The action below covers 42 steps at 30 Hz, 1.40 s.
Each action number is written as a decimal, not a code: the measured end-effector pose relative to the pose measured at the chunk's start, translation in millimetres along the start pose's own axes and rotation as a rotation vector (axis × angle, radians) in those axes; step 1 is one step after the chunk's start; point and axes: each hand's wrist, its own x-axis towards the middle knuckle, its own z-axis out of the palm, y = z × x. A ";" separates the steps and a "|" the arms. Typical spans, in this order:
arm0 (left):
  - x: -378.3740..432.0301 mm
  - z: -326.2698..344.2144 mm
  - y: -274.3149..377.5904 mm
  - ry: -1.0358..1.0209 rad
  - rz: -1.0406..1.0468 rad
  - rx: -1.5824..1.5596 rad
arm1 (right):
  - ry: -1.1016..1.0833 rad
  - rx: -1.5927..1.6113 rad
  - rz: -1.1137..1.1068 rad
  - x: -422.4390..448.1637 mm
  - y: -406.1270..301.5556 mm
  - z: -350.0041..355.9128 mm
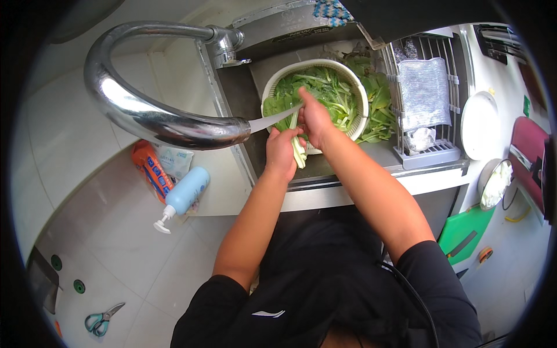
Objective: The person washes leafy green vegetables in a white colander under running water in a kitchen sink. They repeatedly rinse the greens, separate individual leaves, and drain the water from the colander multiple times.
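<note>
My left hand [282,153] grips a bunch of leafy greens [298,153] by the pale stalks, near the front rim of a white plastic colander basket [363,114]. Against the same bunch, higher up, lies my right hand [314,116], its thumb pointing up and its fingers partly hidden. A stream of water [275,120] runs from the curved chrome faucet [182,127] onto the greens between my hands. More wet leafy greens [320,80] fill the basket, which sits in a metal sink [243,93].
Loose greens [379,108] lie in the sink right of the basket. Beside them stands a dish rack [431,157] with a silvery cloth [424,91]. A blue pump bottle [188,190] lies left of the sink. At right are a white plate [478,126] and a knife [463,243] on a green cutting board [462,226].
</note>
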 end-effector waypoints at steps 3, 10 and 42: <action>7.0 0.4 -0.3 0.000 -0.031 -0.028 | 0.107 -0.151 -0.108 -12.2 6.9 -1.0; 25.8 11.8 -1.0 0.089 -0.126 -0.024 | 0.280 -0.289 -0.494 0.4 1.8 -25.2; 96.4 75.4 11.9 0.159 -0.147 -0.421 | 0.124 0.213 -0.424 -80.8 3.2 -68.8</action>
